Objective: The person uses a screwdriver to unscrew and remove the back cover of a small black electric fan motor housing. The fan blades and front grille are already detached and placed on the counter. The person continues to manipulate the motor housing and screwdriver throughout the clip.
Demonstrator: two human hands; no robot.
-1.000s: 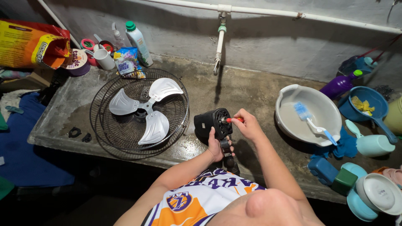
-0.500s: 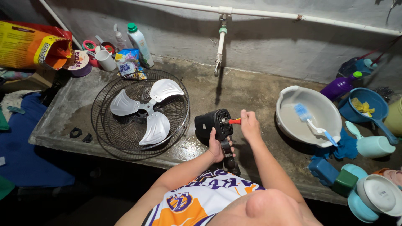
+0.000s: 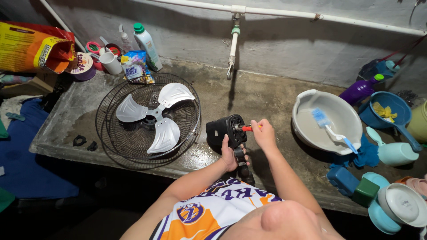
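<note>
A black fan motor housing point(image 3: 225, 129) stands on the wet concrete counter point(image 3: 262, 98) in front of me. My left hand point(image 3: 230, 154) grips the neck just below the housing. My right hand point(image 3: 263, 133) holds a red-handled screwdriver point(image 3: 247, 128) whose tip points into the housing's side. To the left lies a round wire fan guard point(image 3: 187, 129) with a grey three-blade fan blade point(image 3: 153, 118) resting on it.
A white basin point(image 3: 307, 129) holding a blue brush sits at the right, with blue dippers, cups and bowls beyond it. A tap point(image 3: 232, 49) hangs from a wall pipe. Bottles, a mug, packets and an orange bag crowd the back left. Two small black parts point(image 3: 84, 143) lie near the front edge.
My right hand has shifted slightly on the screwdriver at the housing. The left hand keeps its grip and nothing else has moved.
</note>
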